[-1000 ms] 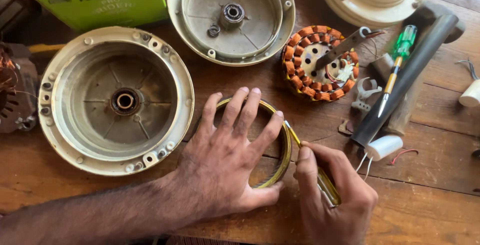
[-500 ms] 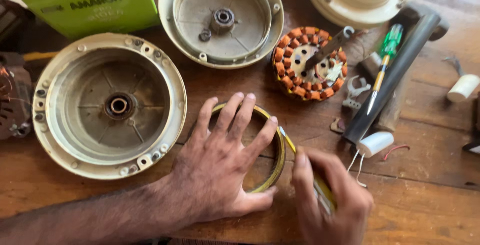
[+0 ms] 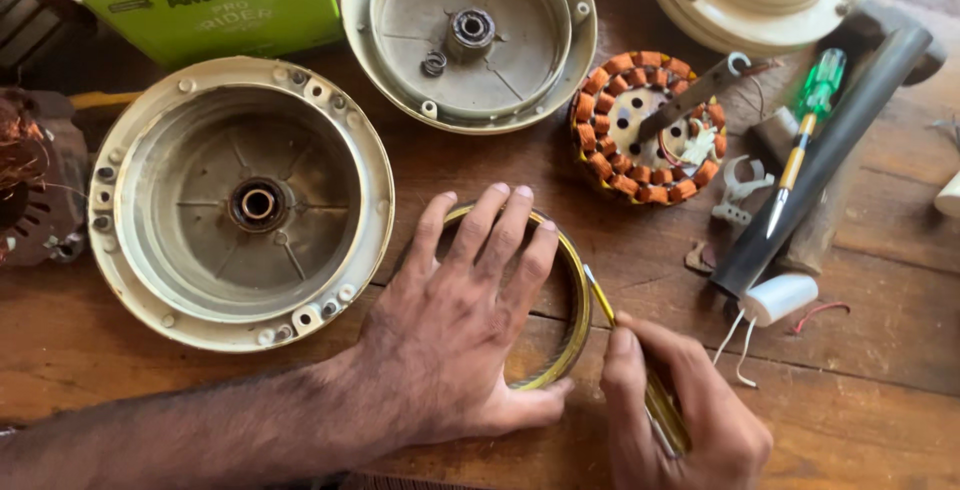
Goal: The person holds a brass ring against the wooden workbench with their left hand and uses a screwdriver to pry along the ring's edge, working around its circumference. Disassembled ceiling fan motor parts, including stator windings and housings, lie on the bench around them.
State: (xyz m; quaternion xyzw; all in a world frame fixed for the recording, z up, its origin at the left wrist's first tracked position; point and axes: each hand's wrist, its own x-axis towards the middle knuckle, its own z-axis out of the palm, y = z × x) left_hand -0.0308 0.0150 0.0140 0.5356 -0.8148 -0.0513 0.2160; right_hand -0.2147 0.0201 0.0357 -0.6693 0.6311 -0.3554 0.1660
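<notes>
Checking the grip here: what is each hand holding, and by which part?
The right hand grips a yellow tool by its handle. The left hand grasps nothing; it lies flat on a metal ring.

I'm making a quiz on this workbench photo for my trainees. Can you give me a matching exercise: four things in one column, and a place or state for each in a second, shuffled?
Things:
1. left hand
2. right hand
3. green-handled screwdriver
4. orange-wound stator

Places or states:
A. lies on the dark tube at the right
B. pressed flat over the yellow-edged ring
C. has a flat metal tool lying across it
D. grips a thin yellow-handled tool whose tip meets the ring's rim

Pairs: 1-B, 2-D, 3-A, 4-C
</notes>
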